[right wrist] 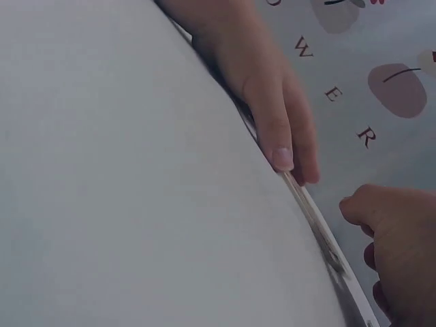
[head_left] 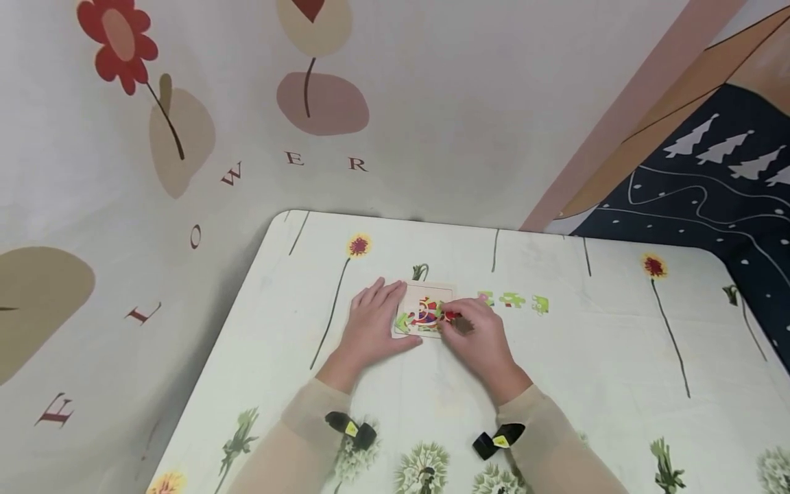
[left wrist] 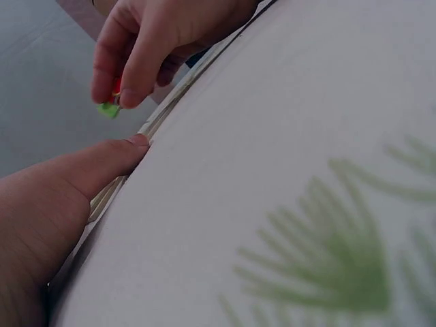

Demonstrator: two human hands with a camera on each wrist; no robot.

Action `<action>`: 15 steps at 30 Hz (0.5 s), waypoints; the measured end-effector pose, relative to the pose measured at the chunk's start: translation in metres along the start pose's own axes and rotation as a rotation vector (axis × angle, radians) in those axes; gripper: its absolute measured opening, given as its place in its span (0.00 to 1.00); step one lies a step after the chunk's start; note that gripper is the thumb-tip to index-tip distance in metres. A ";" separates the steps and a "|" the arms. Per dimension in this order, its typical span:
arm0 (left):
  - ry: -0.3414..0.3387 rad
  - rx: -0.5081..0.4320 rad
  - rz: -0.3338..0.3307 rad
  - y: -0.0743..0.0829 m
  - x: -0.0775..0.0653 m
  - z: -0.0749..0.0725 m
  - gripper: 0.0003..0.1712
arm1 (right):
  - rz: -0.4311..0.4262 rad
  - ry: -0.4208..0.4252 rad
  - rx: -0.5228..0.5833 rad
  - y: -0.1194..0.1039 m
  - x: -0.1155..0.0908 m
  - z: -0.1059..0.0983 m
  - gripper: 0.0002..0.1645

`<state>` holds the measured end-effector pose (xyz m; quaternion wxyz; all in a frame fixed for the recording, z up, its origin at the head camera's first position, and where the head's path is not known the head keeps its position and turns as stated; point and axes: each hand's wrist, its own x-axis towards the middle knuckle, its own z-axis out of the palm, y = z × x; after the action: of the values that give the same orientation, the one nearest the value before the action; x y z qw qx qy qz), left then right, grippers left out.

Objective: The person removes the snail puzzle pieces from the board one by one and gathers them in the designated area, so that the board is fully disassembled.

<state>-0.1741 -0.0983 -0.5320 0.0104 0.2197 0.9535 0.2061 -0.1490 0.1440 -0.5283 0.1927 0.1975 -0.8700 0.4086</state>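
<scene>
A small square puzzle board (head_left: 432, 289) lies on the table, its lower part filled with green, red and blue pieces. My left hand (head_left: 375, 326) rests along its left side with the fingers extended, and the thumb touches the bottom edge. Over the board's right side, my right hand (head_left: 484, 337) pinches a puzzle piece (left wrist: 109, 109) between thumb and fingertips. Green and red show on that piece in the left wrist view; the fingers hide the rest. The right wrist view shows the left thumb at the board's edge, with the right hand raised beside it.
To the right of the board lie three loose puzzle pieces: one green and pink (head_left: 486, 298), one mostly green (head_left: 512, 300), and one green with pale markings (head_left: 540, 304). A flower-printed cloth (head_left: 592, 343) covers the table. Behind it hangs a printed backdrop (head_left: 444, 137).
</scene>
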 end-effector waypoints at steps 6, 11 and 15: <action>-0.011 0.010 -0.004 0.000 0.001 0.001 0.64 | 0.034 -0.064 -0.018 0.016 -0.013 -0.029 0.15; -0.009 0.011 -0.010 0.000 0.001 0.001 0.64 | 0.029 -0.139 -0.092 0.031 -0.022 -0.050 0.18; -0.010 -0.001 -0.011 0.001 0.001 0.001 0.64 | 0.003 -0.161 -0.138 0.039 -0.027 -0.061 0.18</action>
<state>-0.1748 -0.0965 -0.5324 0.0165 0.2153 0.9546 0.2053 -0.1352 0.2200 -0.5310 0.1348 0.2146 -0.9090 0.3310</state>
